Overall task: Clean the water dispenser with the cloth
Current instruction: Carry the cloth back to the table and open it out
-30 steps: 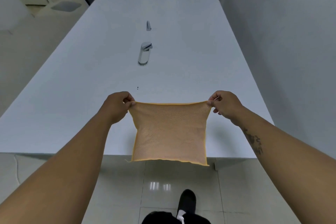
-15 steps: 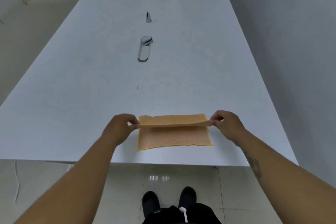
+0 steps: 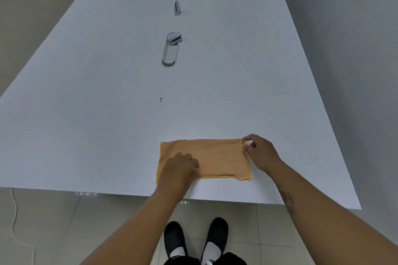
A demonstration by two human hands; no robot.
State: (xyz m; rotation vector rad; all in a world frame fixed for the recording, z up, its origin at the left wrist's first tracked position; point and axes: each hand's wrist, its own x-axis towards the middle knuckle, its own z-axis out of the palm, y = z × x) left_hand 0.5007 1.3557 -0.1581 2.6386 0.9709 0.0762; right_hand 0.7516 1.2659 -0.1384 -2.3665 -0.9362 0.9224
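This looks like a washroom or shared utility room in a public or office building. A long, plain white desk runs from near to far, with chrome taps set into it in a row, a second tap farther off. A bare grey wall lines the right side. The floor is glossy pale tile, reflecting ceiling lights.

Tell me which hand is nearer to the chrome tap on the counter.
Right. The right hand pinches the orange cloth's far right corner, below and right of the chrome tap; the left hand presses lower down, at the cloth's near left.
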